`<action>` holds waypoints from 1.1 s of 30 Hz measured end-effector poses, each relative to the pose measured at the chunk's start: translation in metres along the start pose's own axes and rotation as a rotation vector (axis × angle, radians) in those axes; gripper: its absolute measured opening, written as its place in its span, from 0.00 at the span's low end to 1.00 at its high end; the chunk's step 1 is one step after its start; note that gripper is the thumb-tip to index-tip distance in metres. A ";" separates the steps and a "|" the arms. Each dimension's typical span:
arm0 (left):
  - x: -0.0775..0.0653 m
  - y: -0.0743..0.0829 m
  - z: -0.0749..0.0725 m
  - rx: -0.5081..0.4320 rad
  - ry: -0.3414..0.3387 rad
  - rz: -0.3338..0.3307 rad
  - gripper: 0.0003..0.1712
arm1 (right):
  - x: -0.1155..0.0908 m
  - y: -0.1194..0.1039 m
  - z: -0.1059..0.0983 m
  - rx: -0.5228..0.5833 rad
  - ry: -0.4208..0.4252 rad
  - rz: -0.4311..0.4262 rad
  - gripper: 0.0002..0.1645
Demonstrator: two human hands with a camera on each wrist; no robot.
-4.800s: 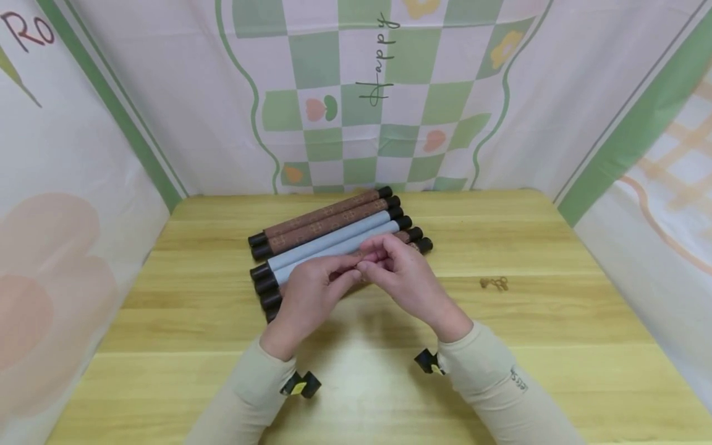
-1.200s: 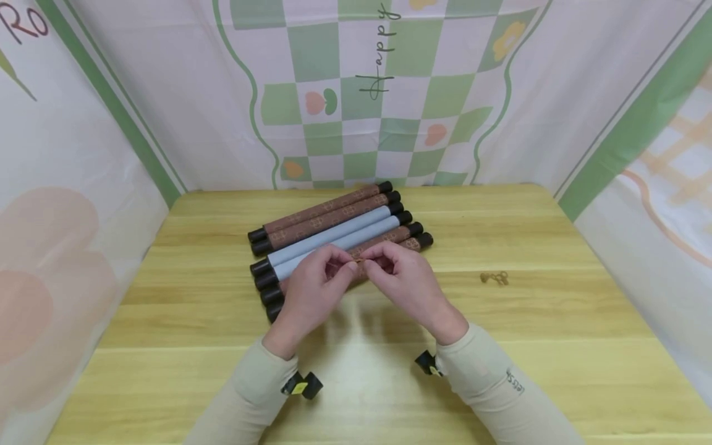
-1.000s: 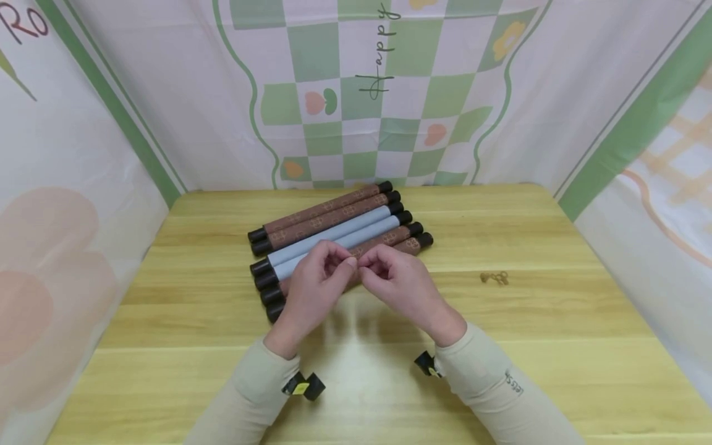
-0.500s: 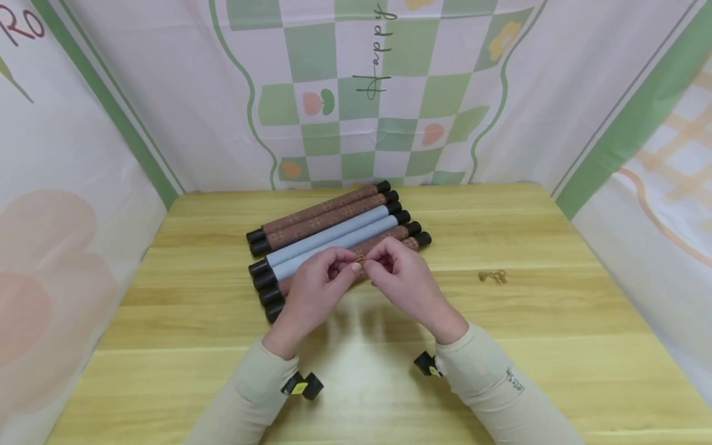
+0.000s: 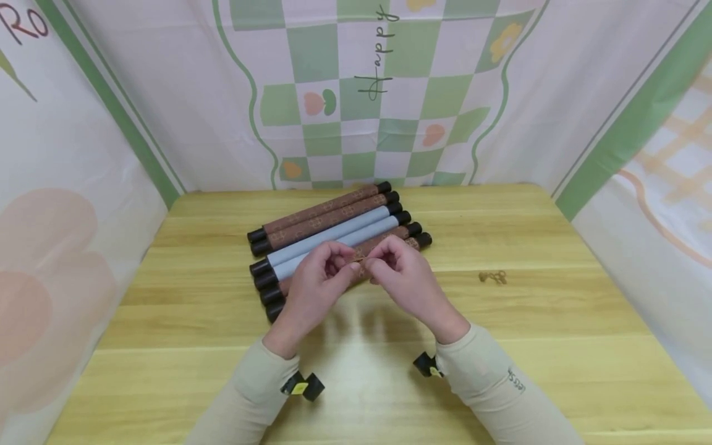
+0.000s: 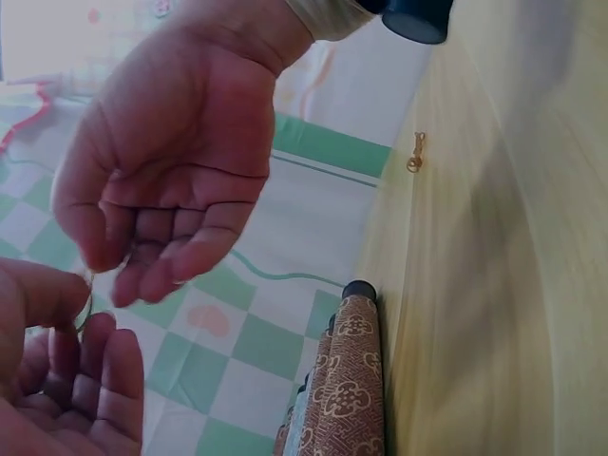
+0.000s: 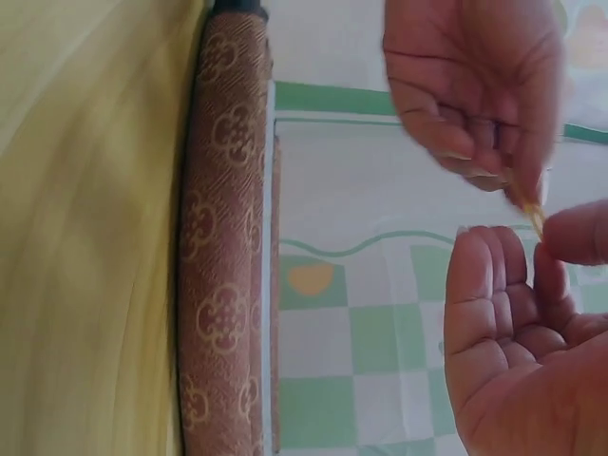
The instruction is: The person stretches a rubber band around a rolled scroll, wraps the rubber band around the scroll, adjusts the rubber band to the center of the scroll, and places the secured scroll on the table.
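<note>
Left wall: white printed curtain (image 5: 133, 123) with a pale pink flower shape and green stripes.
Scroll row: six cylindrical scrolls with black end caps, side by side on the light yellow wood-grain table (image 5: 517, 346), slanting up toward the right. From back to front: two brown patterned scrolls (image 5: 325, 214), two plain pale blue scrolls (image 5: 328, 236), two more brown scrolls with gold flower motifs (image 5: 402, 233); the hands hide part of the front pairs.
Left sleeve: beige cuff (image 5: 261, 371), small black device with yellow label (image 5: 303, 386) at the wrist.
Left hand: (image 5: 316, 281) thumb and forefinger closed in a pinch on one end of the band; other fingers loosely bent.
Band: thin yellow-brown, rubber-looking band (image 5: 360, 259), drawn out between the two hands' fingertips, above the front scrolls as the wrist views show; exact loop shape too fine to tell.
Back wall: green-and-white checked curtain (image 5: 364, 142), lettered "Happy".
Right hand: (image 5: 408, 281) thumb and forefinger pinched on the band's other end, remaining fingers curled.
Right sleeve: beige cuff (image 5: 478, 364), printed lettering on the forearm.
Spare bands: small brown cluster of thin loops (image 5: 492, 277) on the table, apart from the scrolls.
</note>
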State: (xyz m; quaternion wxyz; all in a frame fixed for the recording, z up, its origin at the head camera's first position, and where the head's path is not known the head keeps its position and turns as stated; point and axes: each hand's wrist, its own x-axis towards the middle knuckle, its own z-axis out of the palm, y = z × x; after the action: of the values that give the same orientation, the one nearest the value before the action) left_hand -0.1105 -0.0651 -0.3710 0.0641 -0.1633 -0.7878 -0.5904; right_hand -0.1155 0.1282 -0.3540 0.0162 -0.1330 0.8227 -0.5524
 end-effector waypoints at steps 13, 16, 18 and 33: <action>-0.002 0.004 0.001 -0.195 -0.047 -0.071 0.07 | -0.001 -0.001 0.002 0.071 0.035 -0.027 0.04; -0.002 0.005 0.001 -0.263 -0.037 -0.076 0.08 | -0.001 0.000 0.002 0.018 0.028 -0.030 0.03; -0.001 0.005 0.001 -0.247 -0.030 -0.070 0.08 | 0.000 0.001 0.002 0.025 0.032 -0.029 0.04; -0.001 0.003 0.002 -0.092 -0.048 -0.124 0.06 | 0.000 0.001 0.000 0.147 0.049 -0.018 0.07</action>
State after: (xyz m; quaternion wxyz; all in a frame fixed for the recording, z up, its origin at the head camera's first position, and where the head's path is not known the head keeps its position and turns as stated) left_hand -0.1087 -0.0623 -0.3694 0.0007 -0.1310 -0.7700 -0.6245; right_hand -0.1158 0.1281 -0.3549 0.0007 -0.1251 0.7788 -0.6147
